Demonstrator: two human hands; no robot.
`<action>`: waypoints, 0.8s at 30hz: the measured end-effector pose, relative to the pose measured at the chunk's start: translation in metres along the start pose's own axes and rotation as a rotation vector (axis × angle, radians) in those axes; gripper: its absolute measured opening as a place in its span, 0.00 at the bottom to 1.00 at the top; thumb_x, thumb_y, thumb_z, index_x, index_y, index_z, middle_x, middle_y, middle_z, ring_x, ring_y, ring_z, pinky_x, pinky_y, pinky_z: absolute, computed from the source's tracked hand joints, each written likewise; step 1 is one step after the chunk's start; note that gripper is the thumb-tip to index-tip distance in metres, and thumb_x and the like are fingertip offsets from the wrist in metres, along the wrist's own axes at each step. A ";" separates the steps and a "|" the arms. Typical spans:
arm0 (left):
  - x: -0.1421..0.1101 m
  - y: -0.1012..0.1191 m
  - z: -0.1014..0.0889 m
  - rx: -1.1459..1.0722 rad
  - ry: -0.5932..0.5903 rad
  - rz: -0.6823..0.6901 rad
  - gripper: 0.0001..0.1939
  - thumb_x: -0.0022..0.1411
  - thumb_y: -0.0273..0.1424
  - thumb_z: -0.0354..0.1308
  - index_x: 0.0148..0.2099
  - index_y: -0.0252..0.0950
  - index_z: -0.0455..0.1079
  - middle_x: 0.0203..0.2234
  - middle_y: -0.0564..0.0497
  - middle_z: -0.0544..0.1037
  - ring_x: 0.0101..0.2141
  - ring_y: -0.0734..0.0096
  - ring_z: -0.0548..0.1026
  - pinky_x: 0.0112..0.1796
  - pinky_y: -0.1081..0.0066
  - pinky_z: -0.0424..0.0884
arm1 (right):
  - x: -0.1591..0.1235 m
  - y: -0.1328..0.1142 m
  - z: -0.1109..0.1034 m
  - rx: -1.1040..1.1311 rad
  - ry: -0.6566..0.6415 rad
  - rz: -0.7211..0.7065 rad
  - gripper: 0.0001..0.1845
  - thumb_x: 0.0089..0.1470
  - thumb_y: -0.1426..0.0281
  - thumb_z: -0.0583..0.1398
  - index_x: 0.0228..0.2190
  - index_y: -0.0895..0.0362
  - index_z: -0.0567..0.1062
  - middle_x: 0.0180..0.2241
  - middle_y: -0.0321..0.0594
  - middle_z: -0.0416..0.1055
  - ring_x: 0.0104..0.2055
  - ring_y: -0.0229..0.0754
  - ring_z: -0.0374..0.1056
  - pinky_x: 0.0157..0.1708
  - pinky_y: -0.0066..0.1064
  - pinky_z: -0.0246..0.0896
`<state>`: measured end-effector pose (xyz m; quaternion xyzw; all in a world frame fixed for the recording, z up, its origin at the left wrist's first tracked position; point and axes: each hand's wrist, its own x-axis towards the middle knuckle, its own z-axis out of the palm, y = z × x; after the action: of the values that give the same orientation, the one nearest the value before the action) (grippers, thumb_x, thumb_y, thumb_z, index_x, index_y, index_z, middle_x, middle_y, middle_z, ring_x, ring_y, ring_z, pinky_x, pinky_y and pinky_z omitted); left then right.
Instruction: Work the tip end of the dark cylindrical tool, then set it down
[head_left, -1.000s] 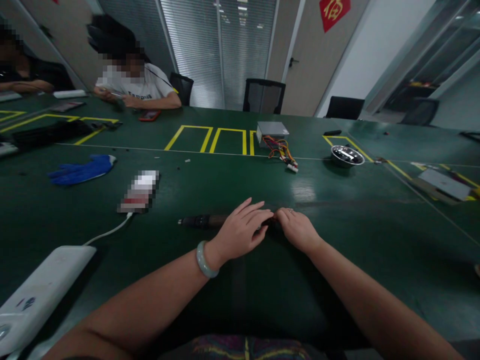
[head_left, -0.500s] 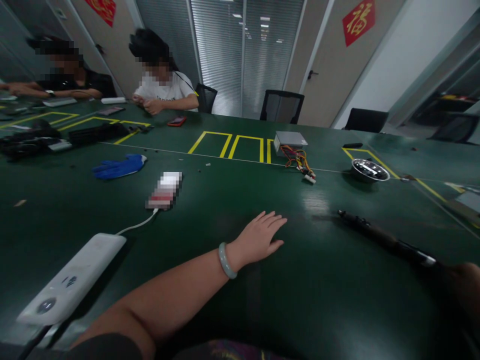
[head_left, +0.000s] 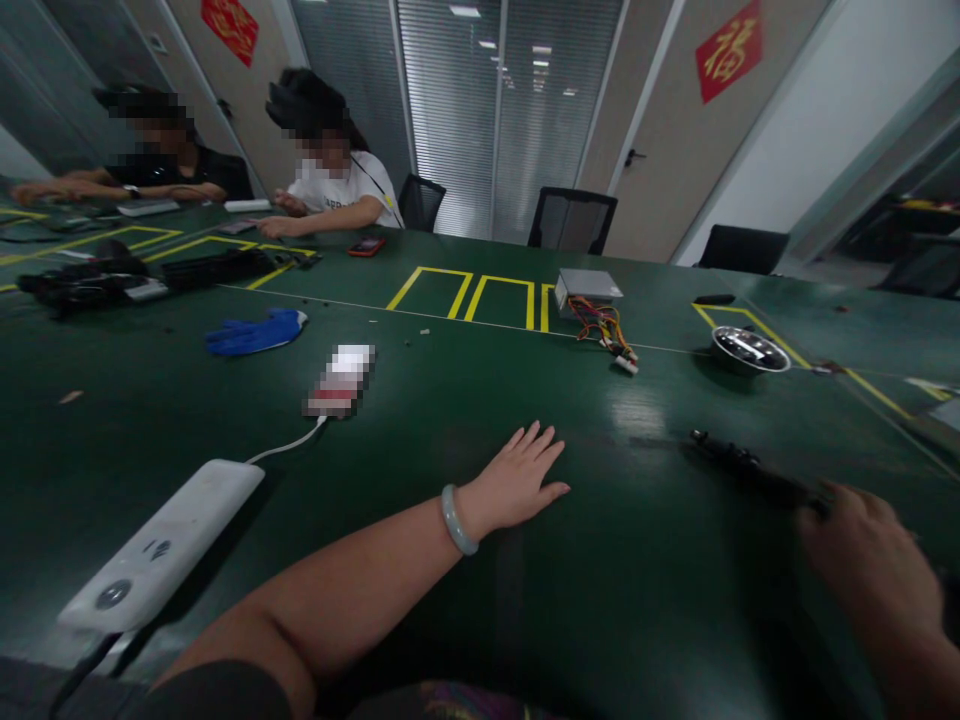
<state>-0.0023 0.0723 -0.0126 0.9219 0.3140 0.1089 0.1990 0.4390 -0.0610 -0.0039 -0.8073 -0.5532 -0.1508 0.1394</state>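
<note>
My left hand lies palm down on the dark green table, fingers spread, holding nothing. A pale green bangle circles that wrist. At the right, my right hand is closed around a long black object that looks like a folded tripod. Its narrow end points to the far left, toward the table's middle. Motion blur and the hand hide much of its body, and I cannot tell whether it touches the table.
A white power strip is joined by a cable to a phone. Beyond lie a blue glove, a metal power supply with wires and a steel bowl. Two people sit across the table, near black gear.
My right hand has come further into view from the right edge, with the black tripod-like object now more foreshortened. The left hand stays flat. The view has shifted slightly.
</note>
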 end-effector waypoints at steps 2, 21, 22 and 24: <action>0.000 0.000 0.000 0.022 -0.003 0.020 0.34 0.69 0.51 0.35 0.70 0.39 0.45 0.68 0.47 0.44 0.67 0.56 0.40 0.63 0.52 0.46 | 0.000 -0.077 0.000 0.042 -0.111 -0.121 0.29 0.60 0.59 0.48 0.57 0.61 0.64 0.55 0.60 0.64 0.55 0.61 0.63 0.50 0.52 0.59; 0.000 0.002 0.015 0.214 -0.084 0.295 0.33 0.69 0.43 0.44 0.70 0.36 0.42 0.68 0.42 0.41 0.67 0.53 0.37 0.63 0.52 0.40 | -0.034 -0.275 0.004 0.533 -0.547 -0.875 0.50 0.50 0.45 0.61 0.66 0.47 0.47 0.67 0.41 0.46 0.68 0.49 0.41 0.65 0.48 0.37; 0.001 0.002 0.014 0.191 -0.089 0.294 0.33 0.69 0.44 0.44 0.70 0.37 0.42 0.68 0.43 0.41 0.67 0.54 0.38 0.63 0.52 0.39 | -0.031 -0.273 0.003 0.532 -0.552 -0.899 0.49 0.51 0.46 0.60 0.66 0.48 0.47 0.67 0.41 0.46 0.68 0.49 0.41 0.65 0.47 0.37; 0.001 0.002 0.011 0.151 -0.082 0.286 0.34 0.69 0.46 0.43 0.70 0.37 0.43 0.68 0.44 0.44 0.67 0.56 0.40 0.64 0.55 0.39 | -0.022 -0.263 0.000 0.515 -0.530 -0.921 0.44 0.56 0.49 0.57 0.66 0.48 0.47 0.67 0.41 0.47 0.68 0.46 0.41 0.66 0.45 0.37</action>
<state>0.0035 0.0685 -0.0218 0.9732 0.1785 0.0746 0.1244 0.1857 0.0125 0.0027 -0.4344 -0.8815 0.1500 0.1081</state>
